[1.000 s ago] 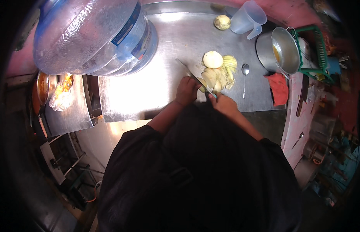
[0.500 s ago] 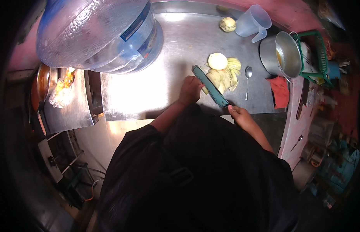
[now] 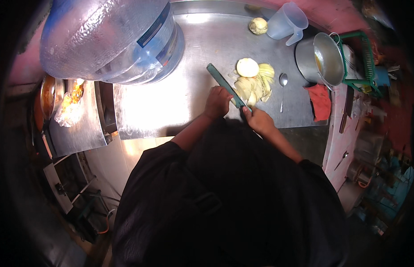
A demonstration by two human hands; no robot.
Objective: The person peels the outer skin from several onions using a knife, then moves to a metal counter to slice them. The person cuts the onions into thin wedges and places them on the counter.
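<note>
A knife with a dark green blade [image 3: 221,81] slants across the metal table [image 3: 207,44], its tip up to the left. My right hand [image 3: 261,122] is closed round its handle, close to the table's front edge. Against the blade's left side, my left hand [image 3: 218,103] has its fingers curled on a pale vegetable piece, mostly hidden by the fingers. Just right of the blade lies a heap of pale yellow-green vegetable slices [image 3: 251,90]. Behind the heap sits a larger rounded piece of pale vegetable [image 3: 248,67]. Another pale, rounded vegetable [image 3: 258,26] rests at the back.
A big clear blue water bottle [image 3: 104,42] fills the back left. A spoon [image 3: 283,80] lies right of the slices. Farther right are a plastic jug [image 3: 284,21], a metal pot [image 3: 308,60], a red cloth [image 3: 318,104] and a green basket [image 3: 368,60].
The knife and my right hand have moved left and slightly back, toward my left hand. My left hand stays nearly in place.
</note>
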